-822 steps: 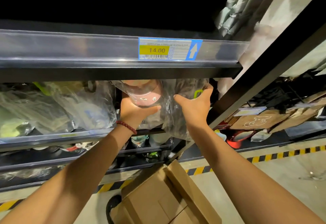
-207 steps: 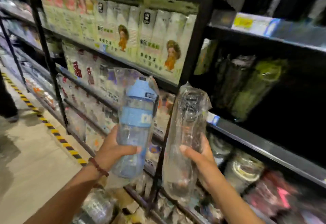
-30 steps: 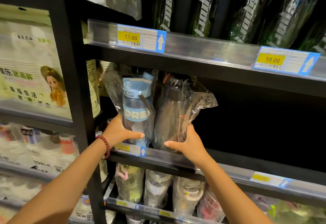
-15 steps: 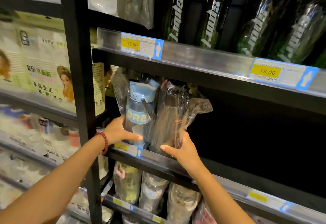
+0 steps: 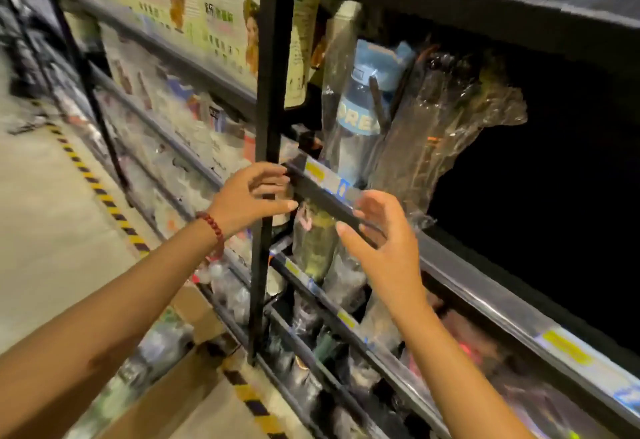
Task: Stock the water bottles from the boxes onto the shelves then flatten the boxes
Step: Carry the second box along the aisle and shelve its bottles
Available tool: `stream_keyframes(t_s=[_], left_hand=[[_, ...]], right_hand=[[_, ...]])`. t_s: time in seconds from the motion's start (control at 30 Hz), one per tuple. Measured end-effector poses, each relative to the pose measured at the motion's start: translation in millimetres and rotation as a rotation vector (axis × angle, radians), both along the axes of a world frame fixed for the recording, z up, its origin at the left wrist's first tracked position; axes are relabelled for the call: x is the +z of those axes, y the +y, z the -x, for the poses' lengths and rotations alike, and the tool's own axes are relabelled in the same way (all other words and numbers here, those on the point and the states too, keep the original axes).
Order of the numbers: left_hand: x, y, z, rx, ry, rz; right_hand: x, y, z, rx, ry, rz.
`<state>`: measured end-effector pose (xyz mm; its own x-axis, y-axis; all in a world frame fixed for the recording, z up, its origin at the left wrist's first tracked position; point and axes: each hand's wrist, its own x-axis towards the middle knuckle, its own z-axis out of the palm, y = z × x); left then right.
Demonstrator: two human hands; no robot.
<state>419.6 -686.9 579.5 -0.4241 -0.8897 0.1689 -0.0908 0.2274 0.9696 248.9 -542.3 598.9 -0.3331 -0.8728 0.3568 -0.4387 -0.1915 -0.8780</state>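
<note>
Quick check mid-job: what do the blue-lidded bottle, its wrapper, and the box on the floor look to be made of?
Blue-lidded bottle: likely clear plastic with an opaque matte blue lid; the body shows through.
Wrapper: thin glossy plastic film, going by its crinkles and glare.
Box: plain brown cardboard, matte, with folded flaps.

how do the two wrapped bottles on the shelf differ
The blue-lidded bottle has a pale blue cap and a blue band with white letters; the dark bottle looks smoky brown throughout. The blue-lidded bottle stands left, by the black upright; the dark bottle stands right, its wrap flaring wide. Both stand upright in clear plastic bags on the same shelf, released by both hands.
</note>
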Motion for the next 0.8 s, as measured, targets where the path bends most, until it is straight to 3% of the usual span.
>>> stream_keyframes(t_s=[0.3, 0.57, 0.8], left_hand=[[-120, 96, -158, 0.457, -0.317, -0.386], [-213, 164, -267, 0.763, -0.312, -0.792], [-277, 134, -333, 0.889, -0.207, -0.999]], right_hand=[[-110, -50, -117, 0.569, -0.026, -0.622], [-210, -74, -233, 0.757, 0.186, -0.966], [-273, -116, -311, 0.807, 0.254, -1.158]])
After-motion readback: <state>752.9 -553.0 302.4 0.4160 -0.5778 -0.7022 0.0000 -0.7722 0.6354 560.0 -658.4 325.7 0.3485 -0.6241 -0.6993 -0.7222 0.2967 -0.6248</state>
